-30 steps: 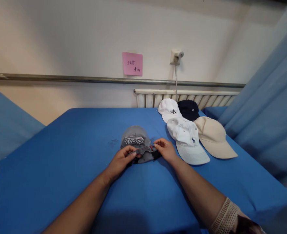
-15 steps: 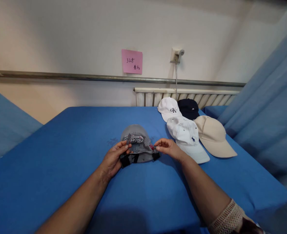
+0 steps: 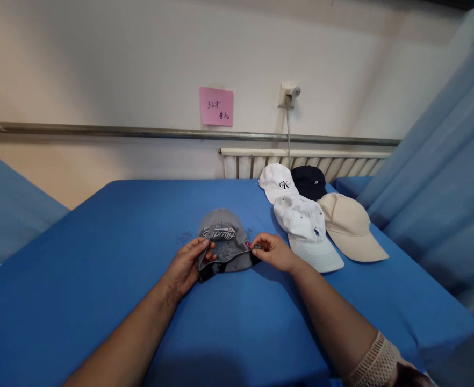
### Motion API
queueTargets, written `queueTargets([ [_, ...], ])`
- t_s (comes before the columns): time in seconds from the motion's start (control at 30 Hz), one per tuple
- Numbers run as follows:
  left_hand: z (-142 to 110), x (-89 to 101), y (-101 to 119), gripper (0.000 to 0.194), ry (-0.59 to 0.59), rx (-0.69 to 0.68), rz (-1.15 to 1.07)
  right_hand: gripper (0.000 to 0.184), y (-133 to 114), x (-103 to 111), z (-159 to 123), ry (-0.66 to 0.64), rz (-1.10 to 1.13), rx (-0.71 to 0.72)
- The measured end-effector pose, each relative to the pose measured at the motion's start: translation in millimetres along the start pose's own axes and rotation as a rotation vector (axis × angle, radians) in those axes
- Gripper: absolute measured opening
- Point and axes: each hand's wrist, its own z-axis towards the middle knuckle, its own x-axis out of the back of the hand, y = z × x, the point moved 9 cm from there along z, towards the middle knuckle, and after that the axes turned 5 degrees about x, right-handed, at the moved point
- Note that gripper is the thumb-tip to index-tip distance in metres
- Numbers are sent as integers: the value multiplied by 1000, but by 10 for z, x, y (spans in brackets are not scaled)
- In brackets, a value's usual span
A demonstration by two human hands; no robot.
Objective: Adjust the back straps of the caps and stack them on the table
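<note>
A grey baseball cap (image 3: 231,239) with white lettering and a small red patch rests on the blue cover in front of me. Its dark strap side faces me. My left hand (image 3: 189,262) is closed on the cap's left edge, thumb on top. At the right edge, beside the red patch, my right hand (image 3: 274,251) pinches the cap near a small dark tab between thumb and fingers. The fingertips partly cover what they grip there.
To the right lie a white cap (image 3: 276,180), a navy cap (image 3: 310,181), a pale cap with a horse logo (image 3: 305,228) and a beige cap (image 3: 350,223). Beneath is the blue-covered table (image 3: 100,269). A radiator (image 3: 257,161) and a blue curtain (image 3: 434,177) stand behind and right.
The small dark tab at the right edge now shows in my right fingers, and the black strap ends look shifted. Both hands stay on the cap; the view has tilted slightly.
</note>
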Motion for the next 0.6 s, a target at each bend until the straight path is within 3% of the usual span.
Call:
queueTargets([
  [0.17,-34,-93,-102,5,36,34,-121,15,-99,-26,12,122,61,39],
  [0.37,-49,-357,67,10,1,-101,-308,20,-135,-236,-26,43,185,52],
  [0.47,-78,-423,174,8,-10,-186,-268,26,-86,-311,-30,5,265,25],
  [0.6,-98,-462,62,20,-51,-145,-40,28,-40,-320,-10,4,238,48],
])
